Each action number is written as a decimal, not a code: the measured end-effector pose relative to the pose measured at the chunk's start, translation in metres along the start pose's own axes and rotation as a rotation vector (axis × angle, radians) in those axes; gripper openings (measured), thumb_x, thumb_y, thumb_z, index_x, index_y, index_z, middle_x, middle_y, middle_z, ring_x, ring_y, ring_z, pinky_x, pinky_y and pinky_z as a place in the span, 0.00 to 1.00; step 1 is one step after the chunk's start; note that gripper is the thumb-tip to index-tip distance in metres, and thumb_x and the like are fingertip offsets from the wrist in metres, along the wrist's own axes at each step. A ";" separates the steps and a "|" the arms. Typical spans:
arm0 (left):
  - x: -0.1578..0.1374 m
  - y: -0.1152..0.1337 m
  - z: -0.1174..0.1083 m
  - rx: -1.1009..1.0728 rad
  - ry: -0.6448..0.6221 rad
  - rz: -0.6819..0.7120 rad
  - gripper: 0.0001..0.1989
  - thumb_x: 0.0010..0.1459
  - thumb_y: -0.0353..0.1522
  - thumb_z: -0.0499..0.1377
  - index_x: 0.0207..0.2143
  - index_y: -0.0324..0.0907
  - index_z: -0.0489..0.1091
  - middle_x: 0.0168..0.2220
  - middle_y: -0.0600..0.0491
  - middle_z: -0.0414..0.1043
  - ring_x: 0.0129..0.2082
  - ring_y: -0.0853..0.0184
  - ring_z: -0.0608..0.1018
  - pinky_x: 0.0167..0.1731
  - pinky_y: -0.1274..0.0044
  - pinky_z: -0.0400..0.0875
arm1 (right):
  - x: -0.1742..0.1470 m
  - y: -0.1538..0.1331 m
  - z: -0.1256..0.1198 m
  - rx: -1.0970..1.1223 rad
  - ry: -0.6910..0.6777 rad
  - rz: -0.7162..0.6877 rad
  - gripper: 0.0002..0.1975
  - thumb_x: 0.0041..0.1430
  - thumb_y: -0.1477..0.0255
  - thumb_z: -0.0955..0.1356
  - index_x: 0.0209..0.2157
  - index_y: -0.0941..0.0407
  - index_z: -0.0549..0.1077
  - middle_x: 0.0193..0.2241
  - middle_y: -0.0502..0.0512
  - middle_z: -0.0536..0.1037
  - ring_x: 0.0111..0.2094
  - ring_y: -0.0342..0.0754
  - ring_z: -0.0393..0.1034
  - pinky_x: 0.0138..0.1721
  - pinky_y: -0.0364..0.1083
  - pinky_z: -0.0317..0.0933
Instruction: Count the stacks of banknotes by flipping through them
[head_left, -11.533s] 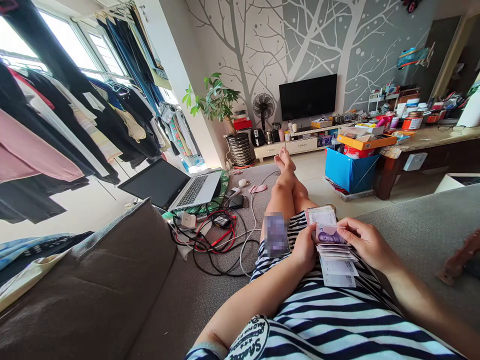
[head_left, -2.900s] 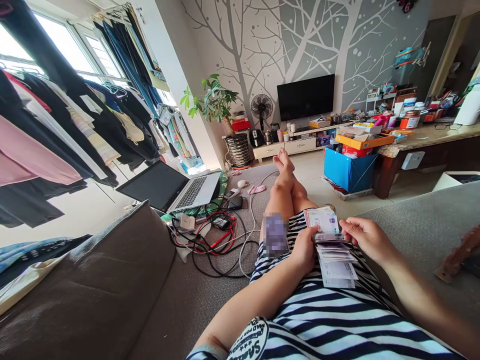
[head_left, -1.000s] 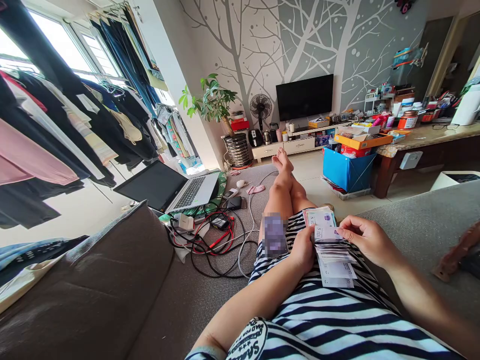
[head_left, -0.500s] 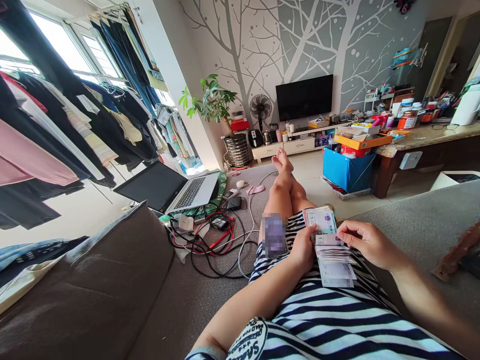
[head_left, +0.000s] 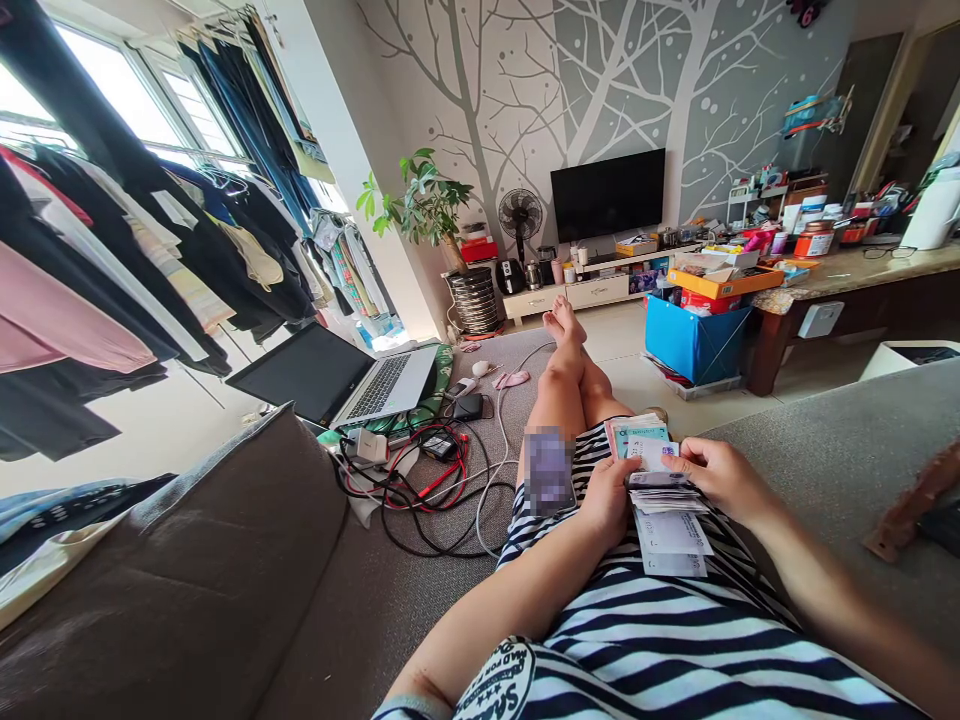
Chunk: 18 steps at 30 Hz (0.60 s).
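Observation:
Over my lap, my left hand [head_left: 609, 492] grips a bundle of banknotes [head_left: 671, 535] at its left edge, thumb on top. The lower notes fan down toward me over my striped clothing [head_left: 645, 620]. My right hand [head_left: 716, 475] is closed with thumb and fingers on the right edge of a pale banknote [head_left: 654, 453] at the top of the bundle. Behind it, more banknotes [head_left: 621, 430] in green and reddish tones stick out on the far side. A blurred-out flat rectangular thing [head_left: 547, 470] lies on my thigh, left of my left hand.
On the grey sofa [head_left: 450, 600] to my left are an open laptop [head_left: 382, 385], tangled cables [head_left: 427, 490] and chargers. A blue bin [head_left: 697, 340] stands by a cluttered table [head_left: 862, 265] at the right. A potted plant [head_left: 472, 295] and a television [head_left: 607, 195] are farther off.
My right hand has shifted slightly left and up, and its pale banknote now lies across the far notes. The lower notes stay fanned out in my left hand.

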<state>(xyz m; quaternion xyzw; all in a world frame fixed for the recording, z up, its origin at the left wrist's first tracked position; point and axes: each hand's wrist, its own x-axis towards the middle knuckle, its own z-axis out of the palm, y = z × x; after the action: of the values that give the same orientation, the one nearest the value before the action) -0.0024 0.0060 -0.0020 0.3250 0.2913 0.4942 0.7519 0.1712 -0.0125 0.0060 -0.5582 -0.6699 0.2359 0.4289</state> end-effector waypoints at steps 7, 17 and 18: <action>0.002 -0.003 -0.002 0.008 -0.002 -0.002 0.17 0.40 0.37 0.71 0.33 0.37 0.78 0.32 0.45 0.81 0.42 0.51 0.81 0.47 0.65 0.71 | 0.001 -0.001 0.003 0.010 0.049 -0.053 0.25 0.61 0.50 0.66 0.21 0.54 0.65 0.18 0.46 0.65 0.23 0.45 0.59 0.25 0.44 0.52; 0.006 -0.005 -0.001 0.003 0.028 -0.011 0.13 0.43 0.38 0.65 0.28 0.38 0.76 0.31 0.45 0.80 0.43 0.51 0.80 0.46 0.67 0.72 | -0.008 -0.015 -0.007 0.080 -0.062 -0.130 0.23 0.66 0.52 0.64 0.25 0.54 0.70 0.22 0.48 0.71 0.27 0.48 0.65 0.29 0.44 0.58; 0.006 -0.005 -0.002 0.009 0.024 -0.006 0.13 0.43 0.38 0.65 0.28 0.38 0.76 0.31 0.45 0.80 0.43 0.52 0.80 0.46 0.68 0.72 | -0.009 -0.016 -0.008 0.088 -0.075 -0.136 0.23 0.66 0.52 0.64 0.25 0.54 0.71 0.22 0.49 0.72 0.27 0.48 0.66 0.29 0.44 0.59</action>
<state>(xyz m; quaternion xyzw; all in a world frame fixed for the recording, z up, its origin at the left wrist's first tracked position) 0.0017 0.0105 -0.0080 0.3214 0.3034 0.4947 0.7483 0.1690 -0.0266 0.0201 -0.4828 -0.7108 0.2565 0.4426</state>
